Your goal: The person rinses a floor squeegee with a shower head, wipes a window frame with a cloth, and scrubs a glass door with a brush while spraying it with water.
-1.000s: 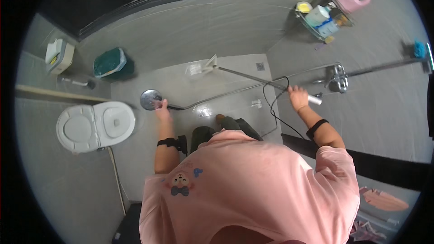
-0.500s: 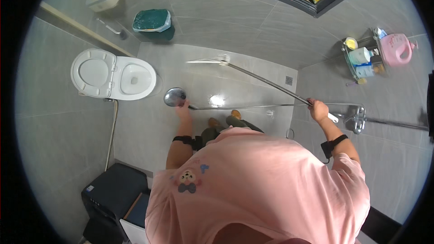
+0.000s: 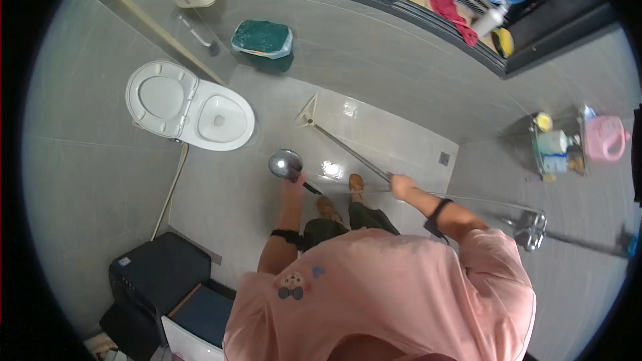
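My left hand point(image 3: 293, 186) is closed on the handle of a round chrome shower head point(image 3: 285, 164), held over the wet floor. A thin metal hose point(image 3: 461, 199) runs from it toward the chrome mixer tap point(image 3: 529, 228) on the right wall. The fingers of my left hand are partly blurred. My right hand point(image 3: 401, 186) grips the metal pole of a floor squeegee point(image 3: 351, 152). The squeegee's pale triangular head point(image 3: 307, 112) rests on the floor ahead, close to the far wall. My feet in brown shoes point(image 3: 356, 187) stand between the two hands.
To the left is a white toilet point(image 3: 219, 120) with its lid up. A green lined bin point(image 3: 264, 39) hangs at the far wall. Bottles fill a corner shelf point(image 3: 554, 150) at right. A floor drain point(image 3: 444, 158) lies near the right corner; black furniture point(image 3: 160, 261) stands behind left.
The view has turned and shifted. My right hand has come leftward, away from the right wall, still on the pole. The squeegee head has swung round on the floor. The left hand still holds the shower head.
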The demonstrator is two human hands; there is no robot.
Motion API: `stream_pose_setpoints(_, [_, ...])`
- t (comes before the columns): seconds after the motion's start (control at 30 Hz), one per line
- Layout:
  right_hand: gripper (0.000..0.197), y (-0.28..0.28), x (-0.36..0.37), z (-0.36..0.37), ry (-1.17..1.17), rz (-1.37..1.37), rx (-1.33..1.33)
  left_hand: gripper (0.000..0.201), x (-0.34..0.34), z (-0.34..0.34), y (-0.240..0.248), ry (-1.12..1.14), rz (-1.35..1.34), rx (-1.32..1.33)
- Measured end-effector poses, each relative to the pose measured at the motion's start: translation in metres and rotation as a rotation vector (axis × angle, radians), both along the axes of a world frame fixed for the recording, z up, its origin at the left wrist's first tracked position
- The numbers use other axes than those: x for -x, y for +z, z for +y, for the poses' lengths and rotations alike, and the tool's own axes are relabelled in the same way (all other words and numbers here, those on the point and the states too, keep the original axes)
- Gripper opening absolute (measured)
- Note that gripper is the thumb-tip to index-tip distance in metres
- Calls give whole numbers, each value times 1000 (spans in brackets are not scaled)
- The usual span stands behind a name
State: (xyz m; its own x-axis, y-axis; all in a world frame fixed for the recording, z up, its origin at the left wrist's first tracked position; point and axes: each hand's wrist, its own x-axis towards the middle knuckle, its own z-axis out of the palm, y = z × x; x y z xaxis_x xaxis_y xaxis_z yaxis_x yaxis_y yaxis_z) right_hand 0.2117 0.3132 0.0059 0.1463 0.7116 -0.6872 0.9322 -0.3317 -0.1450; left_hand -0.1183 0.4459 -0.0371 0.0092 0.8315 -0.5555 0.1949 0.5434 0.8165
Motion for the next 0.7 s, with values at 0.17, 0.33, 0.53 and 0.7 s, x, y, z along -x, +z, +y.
stream_pose_setpoints(0.17, [33, -65, 51, 125, 87, 132, 10, 25, -8, -27, 18, 73, -53, 54])
stream_pose_setpoints(0.33, [30, -138, 73, 188, -139, 331, -37, 22, -38, -33, 46, 121, -286, 32])
stream_pose_setpoints(0.53, [37, -158, -3, 144, 72, 213, 60, 19, -75, -14, 39, 184, -268, 43])
stream_pose_setpoints(0.7, [69, -124, -155, -51, -18, -66, 174, 12, -98, 20, 42, 22, -247, 67])
